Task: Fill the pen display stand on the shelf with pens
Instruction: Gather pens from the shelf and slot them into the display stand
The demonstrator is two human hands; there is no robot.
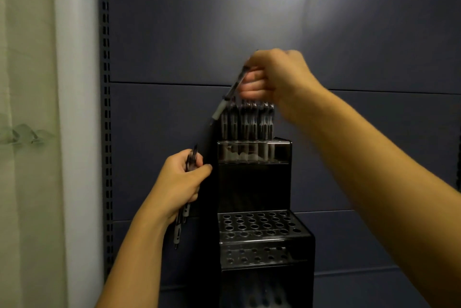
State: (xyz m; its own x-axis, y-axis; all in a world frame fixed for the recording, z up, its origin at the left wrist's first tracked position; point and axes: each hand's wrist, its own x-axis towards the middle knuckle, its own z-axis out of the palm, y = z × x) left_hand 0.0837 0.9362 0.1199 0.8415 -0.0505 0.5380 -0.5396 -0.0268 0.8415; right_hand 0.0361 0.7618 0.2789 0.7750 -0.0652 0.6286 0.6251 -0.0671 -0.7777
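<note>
Curtain point(27, 133) far left, slotted shelf post point(106, 118) beside it. Left hand point(178, 183) left of stand, grip wrapped round bundle of spare pens point(183, 210), tips pointing down. Black tiered pen stand point(253, 183) against blue back panel point(349, 33): top tier holds row of standing pens point(247, 122); lower tier holes point(257, 224) unfilled. Right hand point(272, 76) above top row, grip pinching single pen point(228, 97), tilted, tip at left end of row. Motion blur hides pen count; stand base cut off.

Bare forearms — sleeveless, ringless hands point(272, 76)
</note>
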